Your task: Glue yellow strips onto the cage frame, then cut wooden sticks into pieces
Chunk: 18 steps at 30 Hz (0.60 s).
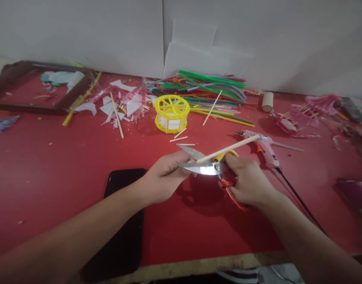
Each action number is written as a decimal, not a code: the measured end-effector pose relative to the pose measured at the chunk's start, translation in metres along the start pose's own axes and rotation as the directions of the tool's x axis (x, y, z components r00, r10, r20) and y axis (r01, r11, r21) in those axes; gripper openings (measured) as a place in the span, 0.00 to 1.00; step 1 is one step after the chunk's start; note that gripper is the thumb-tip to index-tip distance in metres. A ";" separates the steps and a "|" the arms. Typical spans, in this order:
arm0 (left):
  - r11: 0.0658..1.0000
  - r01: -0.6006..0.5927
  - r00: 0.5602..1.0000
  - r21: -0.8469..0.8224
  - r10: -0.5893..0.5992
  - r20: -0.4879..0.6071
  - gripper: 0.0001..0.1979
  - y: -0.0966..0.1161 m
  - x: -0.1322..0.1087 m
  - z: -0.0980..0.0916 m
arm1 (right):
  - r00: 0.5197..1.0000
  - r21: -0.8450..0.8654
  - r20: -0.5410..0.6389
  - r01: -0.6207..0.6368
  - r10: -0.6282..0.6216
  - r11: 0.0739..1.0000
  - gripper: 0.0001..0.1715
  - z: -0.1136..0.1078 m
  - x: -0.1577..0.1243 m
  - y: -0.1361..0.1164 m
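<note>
A thin wooden stick (231, 148) runs between the parted blades of the scissors (209, 168), which have red and yellow handles. My right hand (247, 177) is closed around those handles. My left hand (167, 173) is closed on the stick's near end behind the blades; its fingertips are partly hidden by them. Just beyond the blades lie short cut stick pieces (179, 139). Behind these stands a round yellow spoked frame (172, 112) with upright sticks and a white inside.
A pink glue gun (268, 150) with a black cord lies at the right. Colored pipe cleaners (210, 85) are piled at the back. A black phone (127, 240) lies under my left forearm. Paper scraps (133, 104) and a brown frame (29, 107) are at the left.
</note>
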<state>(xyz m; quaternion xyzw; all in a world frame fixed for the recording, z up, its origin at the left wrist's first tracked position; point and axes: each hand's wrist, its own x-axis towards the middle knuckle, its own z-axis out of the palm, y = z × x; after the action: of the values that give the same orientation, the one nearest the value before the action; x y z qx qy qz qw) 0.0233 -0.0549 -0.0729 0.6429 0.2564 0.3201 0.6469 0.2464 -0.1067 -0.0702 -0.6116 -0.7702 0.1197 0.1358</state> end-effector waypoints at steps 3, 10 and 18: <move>0.991 -0.073 0.995 0.110 0.079 -0.052 0.10 0.002 -0.001 0.002 | 1.000 -0.011 -0.016 0.008 -0.008 1.000 0.13 0.000 0.000 -0.002; 0.967 -0.136 0.989 0.214 0.146 -0.032 0.14 0.002 -0.004 0.004 | 1.000 -0.003 0.014 -0.001 0.001 1.000 0.13 -0.001 0.002 -0.001; 0.943 -0.154 0.967 0.295 0.205 -0.149 0.16 0.001 -0.003 0.005 | 0.999 -0.021 -0.039 0.023 -0.023 1.000 0.17 0.004 0.005 -0.007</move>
<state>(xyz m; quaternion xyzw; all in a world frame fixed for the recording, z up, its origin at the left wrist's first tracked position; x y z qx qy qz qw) 0.0249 -0.0601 -0.0714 0.7178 0.2962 0.3945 0.4914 0.2381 -0.1034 -0.0712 -0.6063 -0.7755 0.0985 0.1459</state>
